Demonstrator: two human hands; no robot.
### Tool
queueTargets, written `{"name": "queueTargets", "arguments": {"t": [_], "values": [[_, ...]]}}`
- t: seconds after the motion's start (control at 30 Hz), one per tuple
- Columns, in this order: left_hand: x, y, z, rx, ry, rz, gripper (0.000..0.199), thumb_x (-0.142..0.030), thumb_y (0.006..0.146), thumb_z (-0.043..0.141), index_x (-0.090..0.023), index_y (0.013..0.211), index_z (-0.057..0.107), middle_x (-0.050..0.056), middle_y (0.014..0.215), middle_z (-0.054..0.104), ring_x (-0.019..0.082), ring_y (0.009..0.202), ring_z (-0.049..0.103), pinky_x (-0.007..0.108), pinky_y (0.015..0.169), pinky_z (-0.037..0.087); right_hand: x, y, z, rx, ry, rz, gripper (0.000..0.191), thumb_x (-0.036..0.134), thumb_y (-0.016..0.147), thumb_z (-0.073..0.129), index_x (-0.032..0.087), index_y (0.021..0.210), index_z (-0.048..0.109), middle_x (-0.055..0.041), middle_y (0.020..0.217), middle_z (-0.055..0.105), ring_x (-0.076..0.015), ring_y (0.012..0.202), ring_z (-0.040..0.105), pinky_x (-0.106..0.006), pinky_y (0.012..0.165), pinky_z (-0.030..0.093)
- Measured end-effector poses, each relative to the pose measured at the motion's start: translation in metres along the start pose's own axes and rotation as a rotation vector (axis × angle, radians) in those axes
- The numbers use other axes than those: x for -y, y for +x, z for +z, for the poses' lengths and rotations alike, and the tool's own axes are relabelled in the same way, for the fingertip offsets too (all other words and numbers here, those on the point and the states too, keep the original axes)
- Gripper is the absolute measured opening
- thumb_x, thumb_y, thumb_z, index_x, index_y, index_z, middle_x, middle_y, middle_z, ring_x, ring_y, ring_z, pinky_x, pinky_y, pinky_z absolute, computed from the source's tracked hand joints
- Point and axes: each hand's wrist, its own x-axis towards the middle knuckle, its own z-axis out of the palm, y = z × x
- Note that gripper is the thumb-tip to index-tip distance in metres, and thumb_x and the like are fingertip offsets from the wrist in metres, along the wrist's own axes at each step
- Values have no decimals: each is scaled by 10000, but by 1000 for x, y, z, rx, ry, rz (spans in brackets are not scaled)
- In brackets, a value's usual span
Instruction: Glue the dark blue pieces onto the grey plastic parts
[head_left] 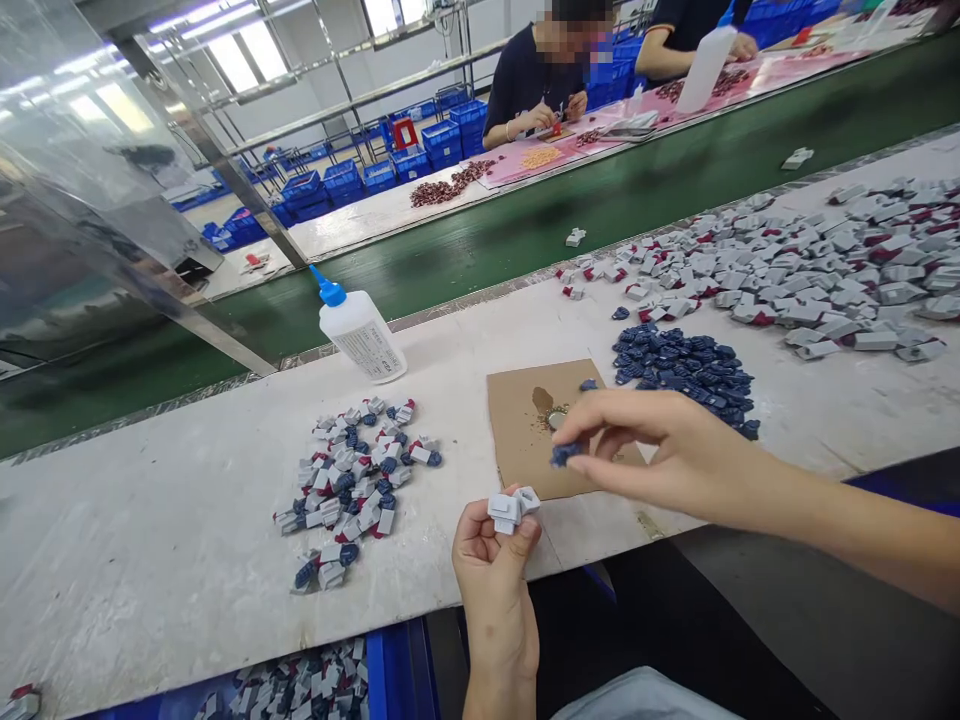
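Note:
My left hand [495, 560] pinches a light grey plastic part [511, 509] near the table's front edge. Above and to the right, my right hand [645, 445] holds a small dark blue piece [564, 455] between thumb and fingertips, apart from the grey part. Beneath my right hand lies a brown cardboard sheet [517, 410] with a wet stain and a small round metal cap [556, 418]. A heap of dark blue pieces [682, 370] lies just beyond my right hand. Grey parts with dark red bits [825, 260] form a large pile at the back right.
Grey parts joined with blue pieces [360, 470] are grouped on the left of the table [150, 520]. Behind them stands a white bottle with a blue nozzle [364, 335]. A blue bin [390, 670] sits below the front edge. Across the green belt [465, 265], two people work.

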Motion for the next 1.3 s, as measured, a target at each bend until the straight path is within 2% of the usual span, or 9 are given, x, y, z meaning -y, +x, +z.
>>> {"name": "queueTargets", "arguments": {"t": [0.13,0.4,0.63,0.8,0.93,1.13,1.2,1.3], "values": [[-1,-3,1,28,4,3,279,-201,465,796,-170,679,620,15,740,683,97,695,615,159,613,458,16,-9,3,65,86,-3,99,238,752,569,195,833,607,-12,786,632,-101,652,581,-188,575,477],[-3,-2,0,94,43,12,274,-205,462,801,-175,670,624,14,718,686,124,707,634,179,606,481,12,-13,7,99,83,-28,119,268,764,564,183,826,619,-39,791,641,-123,666,581,-214,587,480],[-1,-5,2,67,26,47,263,-202,473,795,-182,673,625,-2,706,687,117,679,641,170,588,490,15,-12,4,153,46,-68,86,241,780,548,182,809,603,-21,745,628,-116,664,575,-200,581,451],[-3,-3,-4,187,148,125,203,-138,508,772,-180,654,637,9,694,698,130,655,654,197,611,514,17,-9,-1,263,20,-122,65,213,781,558,178,785,613,-13,728,626,-106,662,578,-184,569,425],[-4,1,-8,231,191,152,187,-119,532,755,-183,664,640,16,706,703,139,665,658,207,618,519,9,-8,2,316,94,-79,81,224,775,578,158,759,621,-18,708,619,-102,653,575,-183,575,431],[-1,2,-9,233,251,124,184,-159,548,751,-169,656,603,3,653,666,113,630,628,184,600,489,-4,-15,17,276,208,9,103,237,761,597,135,762,614,-22,727,621,-94,657,574,-178,593,444],[-3,3,-9,244,321,138,199,-204,579,735,-175,718,595,-7,653,636,103,608,602,178,570,474,-6,-13,22,288,226,22,126,253,756,602,129,774,615,-28,733,617,-98,665,577,-179,597,448],[-13,18,-13,242,575,266,370,-313,692,639,-227,1040,548,26,840,623,134,699,587,220,569,481,-16,3,24,317,237,-45,217,306,754,603,124,870,629,-46,792,617,-108,706,586,-185,625,462]]}}
